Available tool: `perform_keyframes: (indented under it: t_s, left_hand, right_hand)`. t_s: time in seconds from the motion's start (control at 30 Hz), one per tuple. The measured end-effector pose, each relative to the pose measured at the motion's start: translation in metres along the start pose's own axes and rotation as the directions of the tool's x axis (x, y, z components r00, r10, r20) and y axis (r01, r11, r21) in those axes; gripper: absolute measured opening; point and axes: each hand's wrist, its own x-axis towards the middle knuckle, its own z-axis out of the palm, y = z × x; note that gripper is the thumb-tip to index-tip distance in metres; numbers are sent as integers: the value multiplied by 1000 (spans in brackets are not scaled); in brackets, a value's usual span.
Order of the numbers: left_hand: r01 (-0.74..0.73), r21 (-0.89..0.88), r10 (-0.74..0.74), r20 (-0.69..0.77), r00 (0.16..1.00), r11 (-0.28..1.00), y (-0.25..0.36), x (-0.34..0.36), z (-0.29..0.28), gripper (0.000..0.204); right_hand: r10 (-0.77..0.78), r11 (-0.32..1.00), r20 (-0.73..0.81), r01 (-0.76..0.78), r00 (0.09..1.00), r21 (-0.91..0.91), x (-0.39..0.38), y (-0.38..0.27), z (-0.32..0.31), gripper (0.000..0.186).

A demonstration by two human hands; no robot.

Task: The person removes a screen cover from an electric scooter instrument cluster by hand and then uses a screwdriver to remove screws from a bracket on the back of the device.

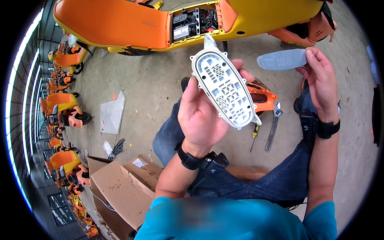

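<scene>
In my left hand (204,116) rests a white oval scooter display module (228,88), its face up with cut-out segment shapes and small screw tabs round its rim. The thumb lies along one edge and fingertips show at the other. To the right, my right hand (318,78) pinches one end of a thin translucent oval display cover (282,60) between thumb and fingers. Faint digit-like marks show on the cover. The two parts are held apart. Beneath the module, an orange plastic part (262,102) lies on the floor, partly hidden.
A yellow and orange scooter (120,20) with an open wiring compartment (196,25) stands ahead. An adjustable wrench (274,126) and a screwdriver (255,134) lie on the concrete between my legs. Cardboard boxes (124,188) sit at the lower left; more scooters (60,106) line the left side.
</scene>
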Motion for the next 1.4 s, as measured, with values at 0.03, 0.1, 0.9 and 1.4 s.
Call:
perform_keyframes:
  t_s: [0.03,0.1,0.9,1.4]
  left_hand:
    - [3,7,-3,18,1000,1000,0,0,-1,67]
    - [11,-28,-11,12,1000,1000,0,0,5,66]
    - [-43,11,43,-26,999,999,-1,2,7,67]
    - [-28,-17,27,-64,998,999,-1,3,11,68]
  right_hand:
    - [-1,1000,-2,1,1000,-1,0,0,0,19]
    - [-2,1000,11,2,1000,5,1,2,-2,19]
    - [-17,1000,37,17,999,-6,3,8,-8,23]
    - [-14,1000,24,14,1000,-11,3,8,-8,23]
